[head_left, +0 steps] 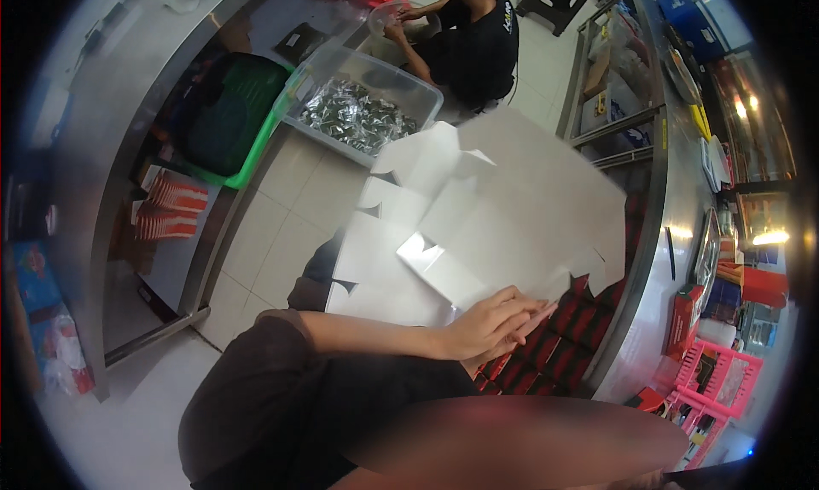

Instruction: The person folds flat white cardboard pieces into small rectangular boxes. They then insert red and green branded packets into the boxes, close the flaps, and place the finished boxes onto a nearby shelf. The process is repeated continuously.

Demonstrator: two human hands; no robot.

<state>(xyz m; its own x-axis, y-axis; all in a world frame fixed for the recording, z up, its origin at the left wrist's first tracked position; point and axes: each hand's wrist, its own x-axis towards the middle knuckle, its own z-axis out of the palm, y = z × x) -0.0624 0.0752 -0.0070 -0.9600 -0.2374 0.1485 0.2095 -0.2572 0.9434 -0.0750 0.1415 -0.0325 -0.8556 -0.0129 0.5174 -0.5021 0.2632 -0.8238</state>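
Observation:
A large white cardboard box blank [520,200], partly folded, with slots and flaps along its edges, spreads out in front of me. Its near flap [444,272] stands bent up beside my hands. My left hand [488,326] reaches across from the left, fingers pressed together at the near edge of the cardboard. Close under it lies my right hand [519,332], mostly covered by the left; its visible fingers are pressed together at the same edge. The exact grip at the edge is partly hidden.
Red-and-black packages [546,345] are stacked below the cardboard. A clear plastic bin [409,89] holds many small shiny packets; behind it a person in black [478,42] handles a clear bowl. Left, a green crate [247,162] sits under a steel table [111,140]. Right, a steel counter [653,260] carries a pink basket [717,375].

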